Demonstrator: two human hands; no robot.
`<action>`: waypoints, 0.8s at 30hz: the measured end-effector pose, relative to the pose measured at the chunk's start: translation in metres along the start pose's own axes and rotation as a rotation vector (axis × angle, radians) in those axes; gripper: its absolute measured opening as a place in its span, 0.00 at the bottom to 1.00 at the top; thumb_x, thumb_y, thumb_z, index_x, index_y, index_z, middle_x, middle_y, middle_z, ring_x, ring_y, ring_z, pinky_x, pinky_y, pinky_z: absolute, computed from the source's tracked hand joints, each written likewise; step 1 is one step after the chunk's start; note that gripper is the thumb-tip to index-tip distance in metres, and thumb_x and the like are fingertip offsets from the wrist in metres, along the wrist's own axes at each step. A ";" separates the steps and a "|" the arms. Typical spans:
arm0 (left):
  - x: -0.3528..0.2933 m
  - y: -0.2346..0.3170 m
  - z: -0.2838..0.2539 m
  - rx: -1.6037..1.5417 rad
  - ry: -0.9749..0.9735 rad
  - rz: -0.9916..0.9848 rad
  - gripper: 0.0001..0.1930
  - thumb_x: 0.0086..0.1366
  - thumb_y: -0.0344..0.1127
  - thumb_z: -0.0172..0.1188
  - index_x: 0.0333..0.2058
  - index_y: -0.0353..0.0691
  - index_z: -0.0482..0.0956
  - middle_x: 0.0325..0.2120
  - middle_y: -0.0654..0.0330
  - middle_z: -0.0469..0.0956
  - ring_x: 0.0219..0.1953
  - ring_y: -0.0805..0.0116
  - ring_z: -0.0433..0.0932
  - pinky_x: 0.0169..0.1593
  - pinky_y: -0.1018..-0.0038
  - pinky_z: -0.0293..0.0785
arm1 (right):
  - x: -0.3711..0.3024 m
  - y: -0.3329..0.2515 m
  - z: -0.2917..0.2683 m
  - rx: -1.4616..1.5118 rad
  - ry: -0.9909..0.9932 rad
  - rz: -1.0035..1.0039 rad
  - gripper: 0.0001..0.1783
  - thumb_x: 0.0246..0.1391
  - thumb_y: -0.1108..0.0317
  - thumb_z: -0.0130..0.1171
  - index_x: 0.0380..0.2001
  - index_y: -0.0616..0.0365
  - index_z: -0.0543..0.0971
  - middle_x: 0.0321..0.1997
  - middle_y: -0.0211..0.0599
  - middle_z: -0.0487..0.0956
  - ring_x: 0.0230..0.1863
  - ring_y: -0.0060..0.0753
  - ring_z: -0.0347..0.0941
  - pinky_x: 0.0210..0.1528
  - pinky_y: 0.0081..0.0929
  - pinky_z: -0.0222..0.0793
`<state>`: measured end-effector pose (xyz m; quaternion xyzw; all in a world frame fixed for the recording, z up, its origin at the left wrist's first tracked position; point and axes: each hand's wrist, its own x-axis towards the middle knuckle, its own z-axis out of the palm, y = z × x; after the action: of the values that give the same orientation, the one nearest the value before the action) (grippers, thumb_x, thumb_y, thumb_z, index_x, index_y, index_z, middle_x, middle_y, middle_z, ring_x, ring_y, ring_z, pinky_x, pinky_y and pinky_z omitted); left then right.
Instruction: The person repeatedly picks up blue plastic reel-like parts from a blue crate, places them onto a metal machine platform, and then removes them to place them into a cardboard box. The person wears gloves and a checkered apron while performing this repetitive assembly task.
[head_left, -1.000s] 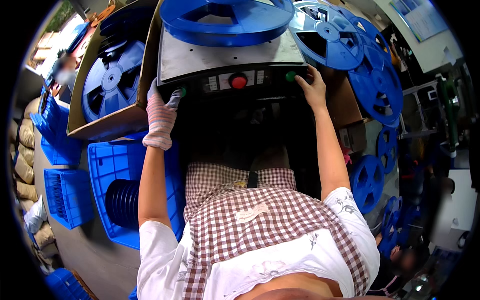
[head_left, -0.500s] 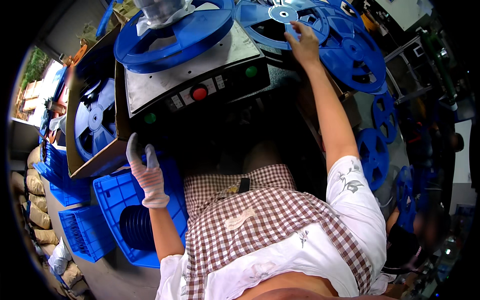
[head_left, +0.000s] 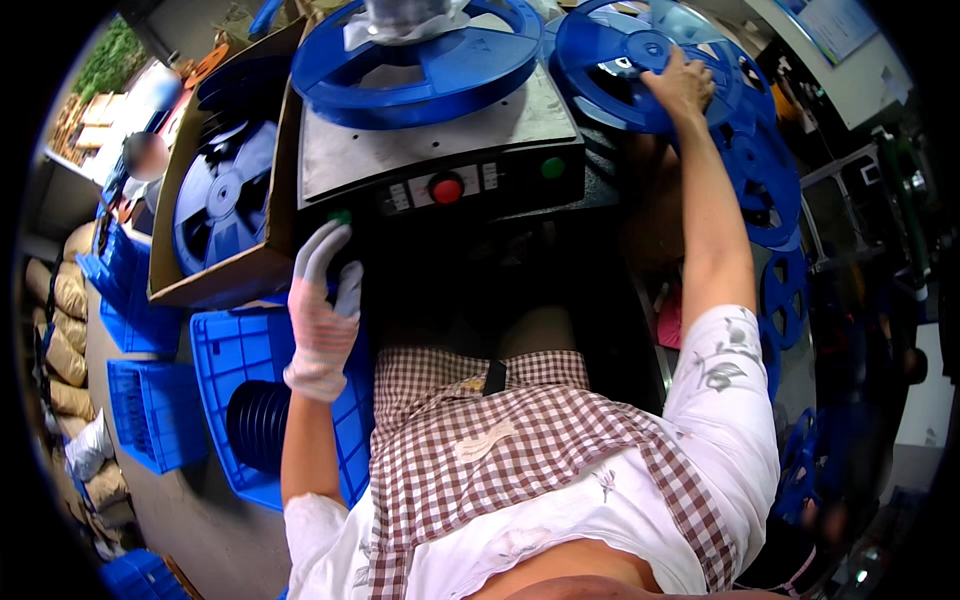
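Observation:
My left hand wears a pale glove with pink stripes. Its fingers are stretched out, and a fingertip is at the left green button on the front panel of a grey-topped machine; whether it presses cannot be made out. My bare right hand is closed on a blue reel flange right of the machine, thumb near its hub and fingers bent over a spoke. Another blue reel flange lies on the machine top, under a clear, plastic-wrapped cylinder.
A red button and another green button sit on the panel. Left stands a cardboard box of blue reel parts; below it, a blue crate holds black discs. More blue reels are stacked at right.
My left hand has risen from beside the box to the left green button. My right hand has closed on the blue flange, which has shifted slightly right and nearer. The view has shifted too.

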<state>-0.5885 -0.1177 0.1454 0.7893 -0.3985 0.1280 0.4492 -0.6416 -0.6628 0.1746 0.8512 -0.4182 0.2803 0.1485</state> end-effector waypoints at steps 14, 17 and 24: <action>0.180 -0.033 0.031 0.862 -0.216 0.594 0.17 0.63 0.37 0.54 0.51 0.44 0.73 0.46 0.56 0.76 0.46 0.57 0.76 0.54 0.64 0.69 | -0.185 0.101 -0.148 1.476 0.283 0.280 0.18 0.59 0.57 0.52 0.44 0.60 0.73 0.36 0.33 0.73 0.39 0.26 0.70 0.49 0.22 0.65; 0.210 -0.067 0.028 0.989 -0.078 0.743 0.15 0.61 0.33 0.53 0.48 0.45 0.73 0.39 0.56 0.75 0.41 0.57 0.76 0.47 0.64 0.71 | -0.221 0.109 -0.164 1.778 0.236 0.561 0.19 0.60 0.56 0.47 0.44 0.62 0.73 0.39 0.37 0.74 0.44 0.32 0.71 0.54 0.29 0.65; 0.218 -0.119 -0.072 0.795 -0.100 0.873 0.15 0.61 0.34 0.55 0.47 0.45 0.73 0.39 0.54 0.76 0.42 0.56 0.76 0.44 0.64 0.74 | -0.272 0.110 -0.191 2.061 0.260 0.554 0.24 0.61 0.55 0.38 0.45 0.66 0.71 0.43 0.44 0.73 0.47 0.41 0.69 0.58 0.36 0.62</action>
<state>-0.3474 -0.1384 0.2358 0.6650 -0.6288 0.4029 0.0055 -0.9307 -0.4657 0.1658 0.4056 -0.1398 0.6104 -0.6659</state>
